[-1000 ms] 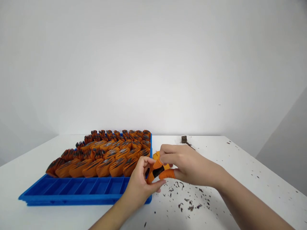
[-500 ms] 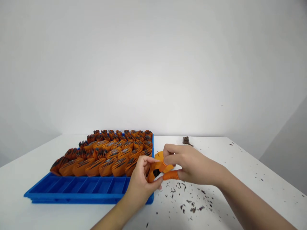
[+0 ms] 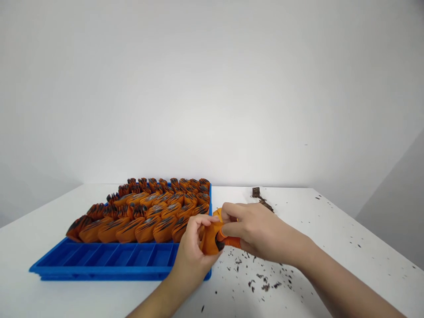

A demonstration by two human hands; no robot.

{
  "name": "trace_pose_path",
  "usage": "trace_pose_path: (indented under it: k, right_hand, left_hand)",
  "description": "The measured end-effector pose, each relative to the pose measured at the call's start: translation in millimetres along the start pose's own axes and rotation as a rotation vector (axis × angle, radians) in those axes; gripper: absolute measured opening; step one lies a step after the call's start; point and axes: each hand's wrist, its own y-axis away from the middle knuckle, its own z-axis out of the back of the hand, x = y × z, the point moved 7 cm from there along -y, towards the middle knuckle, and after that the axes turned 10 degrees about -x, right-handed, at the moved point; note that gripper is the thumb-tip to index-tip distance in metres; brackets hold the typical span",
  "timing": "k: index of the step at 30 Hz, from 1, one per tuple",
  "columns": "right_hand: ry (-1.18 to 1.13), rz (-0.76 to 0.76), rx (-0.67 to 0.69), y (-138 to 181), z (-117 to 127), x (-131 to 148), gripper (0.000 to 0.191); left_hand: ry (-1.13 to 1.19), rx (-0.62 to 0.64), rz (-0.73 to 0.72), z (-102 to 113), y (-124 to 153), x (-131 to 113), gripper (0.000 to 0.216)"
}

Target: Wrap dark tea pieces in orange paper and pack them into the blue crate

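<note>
My left hand [image 3: 192, 249] is closed round a small orange pouch [image 3: 208, 238], its dark mouth facing right. At that mouth is my right hand [image 3: 265, 229], with orange finger covers [image 3: 232, 241] on thumb and index finger. Those two fingertips are together inside the opening; what they pinch, if anything, is hidden. Behind the right hand, partly covered, lies another yellow-orange piece [image 3: 217, 213]. Just left of my hands stands a blue compartment tray [image 3: 115, 273], with rows of dark-edged orange pouches [image 3: 126, 230] packed in it.
Dark shreds [image 3: 265, 287] are scattered over the white table [image 3: 344, 265]. Toward the back sits a small brown block [image 3: 256, 192], with a clump of dark strands [image 3: 266, 204] beside it. A pale wall [image 3: 212, 88] rises behind the table.
My right fingertips have come together and moved into the pouch's mouth. The pouch has turned slightly in my left hand. The camera view has shifted a little.
</note>
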Motion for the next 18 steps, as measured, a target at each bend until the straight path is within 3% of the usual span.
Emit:
trace_pose_path:
  k: [5, 8, 14, 18]
  right_hand:
    - [0.073, 0.037, -0.023, -1, -4, 6, 0.018]
    - [0.010, 0.044, -0.044, -2, -4, 4, 0.014]
    - [-0.135, -0.083, -0.096, -5, 1, -12, 0.025]
    - [-0.214, -0.092, -0.011, -4, -1, -14, 0.008]
  left_hand:
    - [-0.038, -0.053, -0.065, 5, -3, -7, 0.041]
    - [-0.084, -0.013, -0.084, 3, -3, -13, 0.034]
    - [0.011, 0.092, 0.154, -3, 4, -4, 0.015]
    - [-0.099, 0.143, 0.083, -9, 4, -4, 0.012]
